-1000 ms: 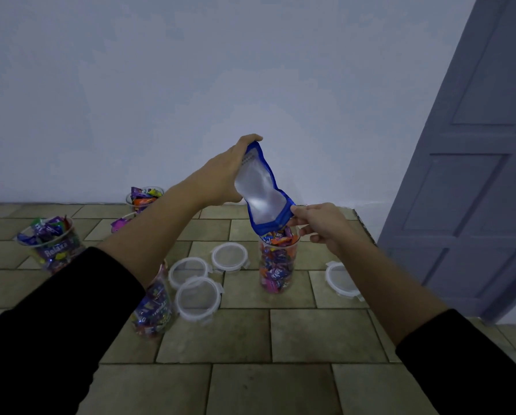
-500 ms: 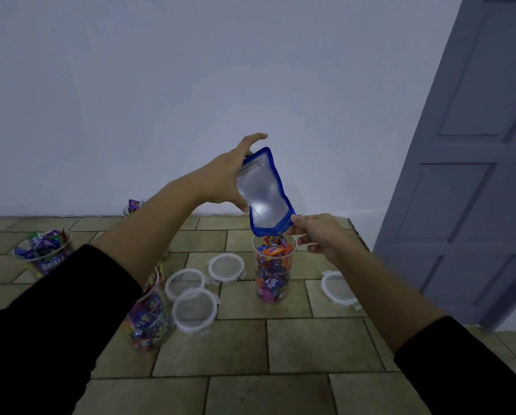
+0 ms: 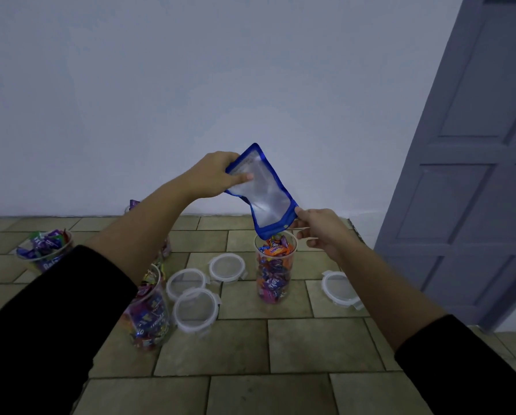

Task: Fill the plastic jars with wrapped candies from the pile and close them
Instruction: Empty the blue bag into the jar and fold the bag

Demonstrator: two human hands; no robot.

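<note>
Against a second ago: your left hand (image 3: 218,178) has regripped, thumb now flat on the clear face of the pouch (image 3: 265,196), fingers curled behind its raised end. The pouch has swung from near upright to a slant. Your right hand (image 3: 319,230) pinches the corner of the mouth between thumb and forefinger, other fingers loosely spread. The mouth hangs just above the jar (image 3: 276,280), mid-floor; whether it touches the rim, cannot tell. The pouch reads flat and see-through, so probably empty. Candies (image 3: 273,250) reach the rim. Judgement: filling here is done; the next step is to drop the pouch and fetch a lid (image 3: 339,287), the nearest lying just right of the jar. Other jars (image 3: 149,313) to your left stand unlidded too.
</note>
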